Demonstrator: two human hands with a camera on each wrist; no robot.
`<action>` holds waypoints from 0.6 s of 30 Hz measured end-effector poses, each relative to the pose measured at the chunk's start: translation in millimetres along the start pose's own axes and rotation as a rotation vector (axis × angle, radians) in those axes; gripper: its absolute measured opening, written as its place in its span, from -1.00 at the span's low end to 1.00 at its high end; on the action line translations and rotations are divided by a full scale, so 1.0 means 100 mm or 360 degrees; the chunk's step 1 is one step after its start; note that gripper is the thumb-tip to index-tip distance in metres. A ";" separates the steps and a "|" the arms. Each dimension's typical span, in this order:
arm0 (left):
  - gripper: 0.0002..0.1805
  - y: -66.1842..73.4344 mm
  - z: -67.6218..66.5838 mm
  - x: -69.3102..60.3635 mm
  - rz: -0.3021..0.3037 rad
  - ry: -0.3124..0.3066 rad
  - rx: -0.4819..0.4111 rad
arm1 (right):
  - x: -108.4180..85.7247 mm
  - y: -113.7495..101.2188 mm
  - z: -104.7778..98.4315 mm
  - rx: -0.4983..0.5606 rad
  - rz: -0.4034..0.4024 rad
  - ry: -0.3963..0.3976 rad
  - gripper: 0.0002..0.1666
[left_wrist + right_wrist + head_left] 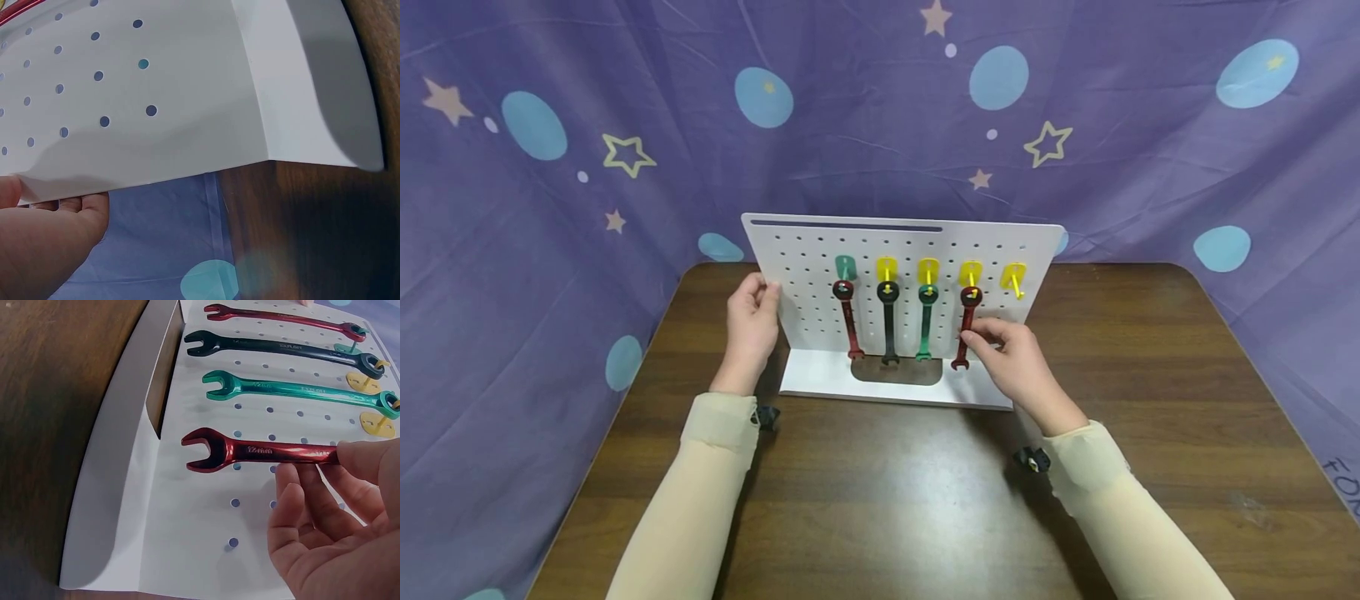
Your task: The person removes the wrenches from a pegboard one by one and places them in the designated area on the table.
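On held red wrench (281, 452), lettering (259, 450): right wrist view only.

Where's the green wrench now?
In the head view, the green wrench hangs on a yellow hook, between the black wrench at left and the red wrench in the right hand.

L hand (752, 323) pinches, R hand (1017, 363) ditto, both arms (688, 492) extended fwd & angled inward.

Front surface (880, 500) gives open passage; white pegboard (808, 337) blocks straight ahead, four hanging combination wrenches (889, 327) crowd its face, rightmost yellow hook (1011, 276) juts out, purple curtain (865, 100) behind.
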State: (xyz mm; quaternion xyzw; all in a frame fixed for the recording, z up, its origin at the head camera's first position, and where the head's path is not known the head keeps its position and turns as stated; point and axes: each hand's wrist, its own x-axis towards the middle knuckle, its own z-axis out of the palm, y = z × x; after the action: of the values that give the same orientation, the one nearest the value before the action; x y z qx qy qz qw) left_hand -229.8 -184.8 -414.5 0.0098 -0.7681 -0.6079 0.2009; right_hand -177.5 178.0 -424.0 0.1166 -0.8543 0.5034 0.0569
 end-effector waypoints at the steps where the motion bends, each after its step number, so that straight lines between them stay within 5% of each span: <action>1: -0.80 0.00 0.00 0.00 -0.0003 -0.0001 0.0006 | 0.00 0.00 0.00 0.0000 -0.0005 -0.0001 -0.78; 18: -0.79 0.03 0.00 -0.01 -0.0004 -0.0001 0.0011 | -0.09 -0.04 -0.02 -0.0017 0.0028 -0.0022 -0.80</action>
State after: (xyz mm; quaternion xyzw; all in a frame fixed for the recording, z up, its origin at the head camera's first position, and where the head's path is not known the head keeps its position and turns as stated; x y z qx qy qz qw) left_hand -228.4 -183.8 -412.1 0.0112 -0.7704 -0.6054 0.1998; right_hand -167.8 179.1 -422.1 0.1124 -0.8583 0.4985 0.0472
